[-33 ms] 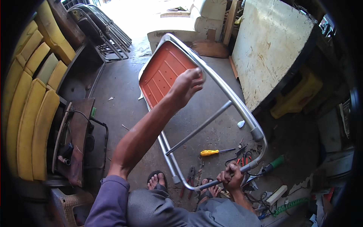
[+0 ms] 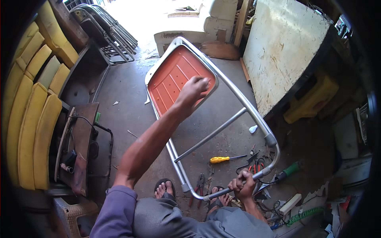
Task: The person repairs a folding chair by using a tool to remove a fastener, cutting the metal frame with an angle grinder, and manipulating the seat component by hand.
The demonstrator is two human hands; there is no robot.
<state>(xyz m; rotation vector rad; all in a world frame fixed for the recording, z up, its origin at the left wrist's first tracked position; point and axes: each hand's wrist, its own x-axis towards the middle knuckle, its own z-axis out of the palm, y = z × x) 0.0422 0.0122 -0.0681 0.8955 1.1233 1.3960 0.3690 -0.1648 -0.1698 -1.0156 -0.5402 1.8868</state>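
Orange seat (image 2: pixel 174 77) with dotted rows, silver frame (image 2: pixel 238 101), yellow screwdriver (image 2: pixel 219 160), yellow cushions (image 2: pixel 37 131), grey floor (image 2: pixel 123 91), purple sleeve (image 2: pixel 115 214)

Smooth grey metal chair frame (image 2: pixel 254 115), matt, probably plastic, orange seat (image 2: pixel 174 77).
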